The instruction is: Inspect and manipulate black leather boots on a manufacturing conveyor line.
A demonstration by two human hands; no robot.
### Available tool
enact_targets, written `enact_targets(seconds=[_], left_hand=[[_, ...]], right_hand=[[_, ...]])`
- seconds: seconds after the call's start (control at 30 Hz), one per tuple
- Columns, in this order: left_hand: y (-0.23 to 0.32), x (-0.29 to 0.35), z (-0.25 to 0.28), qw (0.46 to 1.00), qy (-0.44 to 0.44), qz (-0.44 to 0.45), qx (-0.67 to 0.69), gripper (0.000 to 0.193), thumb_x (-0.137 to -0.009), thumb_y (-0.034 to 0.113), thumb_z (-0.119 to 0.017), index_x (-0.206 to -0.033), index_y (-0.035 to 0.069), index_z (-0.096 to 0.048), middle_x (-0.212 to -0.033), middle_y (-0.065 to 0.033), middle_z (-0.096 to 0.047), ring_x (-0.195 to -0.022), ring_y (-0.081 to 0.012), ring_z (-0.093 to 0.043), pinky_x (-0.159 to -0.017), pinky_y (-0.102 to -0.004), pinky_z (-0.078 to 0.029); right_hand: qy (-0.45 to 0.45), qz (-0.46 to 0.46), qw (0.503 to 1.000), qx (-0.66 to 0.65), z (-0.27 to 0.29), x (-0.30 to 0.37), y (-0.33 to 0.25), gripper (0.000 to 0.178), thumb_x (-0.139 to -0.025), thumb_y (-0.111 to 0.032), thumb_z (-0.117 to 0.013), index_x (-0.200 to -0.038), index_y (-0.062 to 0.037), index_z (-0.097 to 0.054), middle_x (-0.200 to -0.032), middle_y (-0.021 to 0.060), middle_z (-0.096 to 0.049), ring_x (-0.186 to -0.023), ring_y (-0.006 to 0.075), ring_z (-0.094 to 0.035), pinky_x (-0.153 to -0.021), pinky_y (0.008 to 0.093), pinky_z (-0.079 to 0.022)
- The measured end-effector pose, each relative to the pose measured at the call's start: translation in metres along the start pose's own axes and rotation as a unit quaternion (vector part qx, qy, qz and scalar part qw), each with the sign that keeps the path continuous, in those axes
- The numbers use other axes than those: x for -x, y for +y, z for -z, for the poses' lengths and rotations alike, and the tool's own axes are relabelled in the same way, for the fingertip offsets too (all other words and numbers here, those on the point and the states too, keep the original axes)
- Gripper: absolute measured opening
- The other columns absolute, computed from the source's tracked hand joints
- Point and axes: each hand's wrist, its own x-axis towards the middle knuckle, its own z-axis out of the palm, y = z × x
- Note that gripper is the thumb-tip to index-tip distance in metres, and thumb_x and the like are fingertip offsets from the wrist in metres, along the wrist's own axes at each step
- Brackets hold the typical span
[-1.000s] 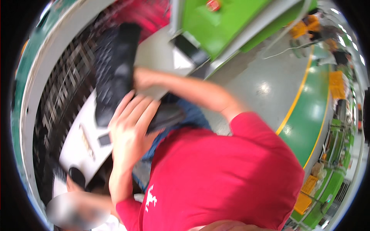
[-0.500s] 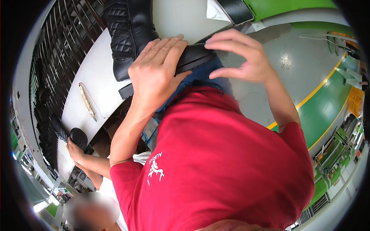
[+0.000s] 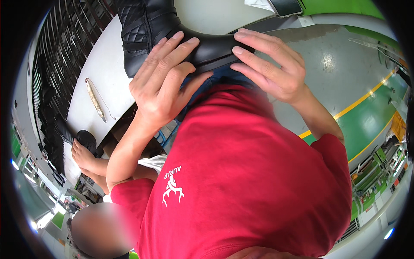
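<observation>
Sole [image 3: 217,65] already joined to boot [image 3: 161,20]; instep [image 3: 205,46] loosely grasped by left hand [image 3: 160,86], toe [image 3: 227,44] by right hand [image 3: 278,69]; remaining work not shown.

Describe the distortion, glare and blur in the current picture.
Head view: the yellow floor line bends, and the corners go black; head view: glare spots the grey floor; head view: a smooth blur hides the co-worker's head, while the black boot looks fairly sharp.

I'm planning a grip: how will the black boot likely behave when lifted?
The black boot probably keeps its shape, since it looks full and unsagging. Being glossy, it may slip slightly. The padded-looking quilted panel might give a little.
</observation>
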Motion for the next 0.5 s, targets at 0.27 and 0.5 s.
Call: enact_targets(seconds=[0.27,0.5], left_hand=[[0.001,-0.009,0.006,0.998,-0.048,0.034,0.033,0.040,-0.072,0.015,-0.099,-0.089,0.005,-0.064,-0.129,-0.0187,-0.078,-0.129,-0.0384,-0.073,-0.110,-0.0534,-0.058],[0.004,-0.016,0.005,0.998,-0.040,0.029,0.042,0.040,-0.070,0.014,-0.094,-0.088,0.006,-0.059,-0.128,-0.0128,-0.076,-0.123,-0.0354,-0.074,-0.108,-0.0531,-0.060]], right_hand=[[-0.003,0.021,1.000,0.004,0.003,-0.009,0.000,0.040,-0.076,-0.006,-0.093,-0.113,-0.0057,-0.081,-0.117,0.0123,-0.079,-0.107,0.0319,-0.079,-0.083,0.0387,-0.067],[-0.083,-0.033,0.995,-0.032,0.017,-0.026,-0.007,0.025,-0.078,-0.002,-0.090,-0.099,-0.0033,-0.075,-0.123,0.0096,-0.078,-0.104,0.0299,-0.078,-0.081,0.0360,-0.066]])
